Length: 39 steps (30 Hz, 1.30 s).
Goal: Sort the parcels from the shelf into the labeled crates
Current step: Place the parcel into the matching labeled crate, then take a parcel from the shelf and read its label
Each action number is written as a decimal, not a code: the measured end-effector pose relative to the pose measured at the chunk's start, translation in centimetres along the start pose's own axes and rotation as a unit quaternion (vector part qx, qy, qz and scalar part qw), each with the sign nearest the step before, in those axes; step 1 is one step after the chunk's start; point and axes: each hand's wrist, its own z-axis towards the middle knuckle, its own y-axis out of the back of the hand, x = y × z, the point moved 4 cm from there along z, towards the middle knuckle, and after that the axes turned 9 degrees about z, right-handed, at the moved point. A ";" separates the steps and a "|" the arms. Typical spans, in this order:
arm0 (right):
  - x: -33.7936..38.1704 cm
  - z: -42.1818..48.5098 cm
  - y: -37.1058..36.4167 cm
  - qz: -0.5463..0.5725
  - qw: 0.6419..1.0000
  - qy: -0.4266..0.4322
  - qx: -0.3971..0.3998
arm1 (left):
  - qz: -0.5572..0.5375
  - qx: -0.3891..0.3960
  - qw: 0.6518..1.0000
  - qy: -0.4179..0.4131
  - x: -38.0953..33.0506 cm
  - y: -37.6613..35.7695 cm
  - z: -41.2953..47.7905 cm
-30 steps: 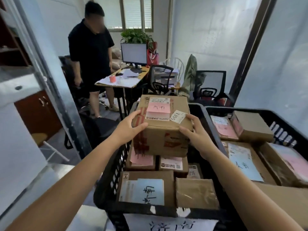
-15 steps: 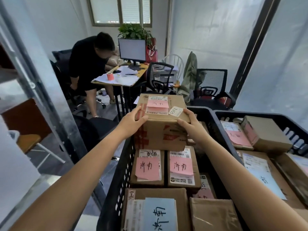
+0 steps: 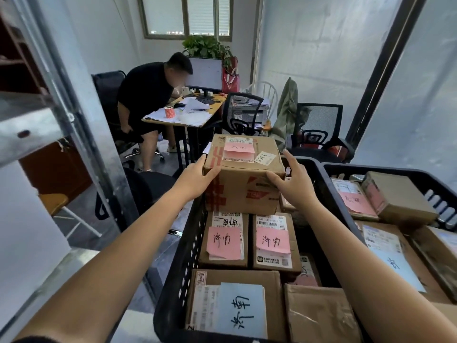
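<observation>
A brown cardboard parcel with a pink note and a white "1355" sticker sits at the far end of the left black crate, on top of other boxes. My left hand grips its left corner and my right hand holds its right side, fingers spread. Below it lie two parcels with pink handwritten notes, and nearer me one with a pale blue note beside a plain brown one.
A second black crate on the right holds several labelled parcels. A metal shelf post stands at left. Beyond, a person in black bends at a desk with a monitor, and office chairs stand behind the crates.
The parcel has settled lower and farther back onto the boxes in the left crate, uncovering two pink-noted parcels. The person in black has bent down and sat at the desk.
</observation>
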 end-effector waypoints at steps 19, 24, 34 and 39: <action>2.4 -16.8 1.8 -0.130 0.961 0.047 0.238 | 0.173 -0.044 0.982 0.059 -3.9 -2.9 -20.0; 3.2 -22.3 3.0 -0.081 0.953 0.088 0.278 | 0.159 -0.074 0.978 0.116 -4.8 -3.5 -28.3; 9.2 -35.1 -1.9 -0.049 0.876 0.221 0.425 | 0.170 -0.131 0.935 0.282 -2.5 -0.4 -47.3; 13.3 -43.8 -5.6 -0.013 0.818 0.276 0.505 | 0.194 -0.156 0.893 0.375 -0.7 2.2 -58.4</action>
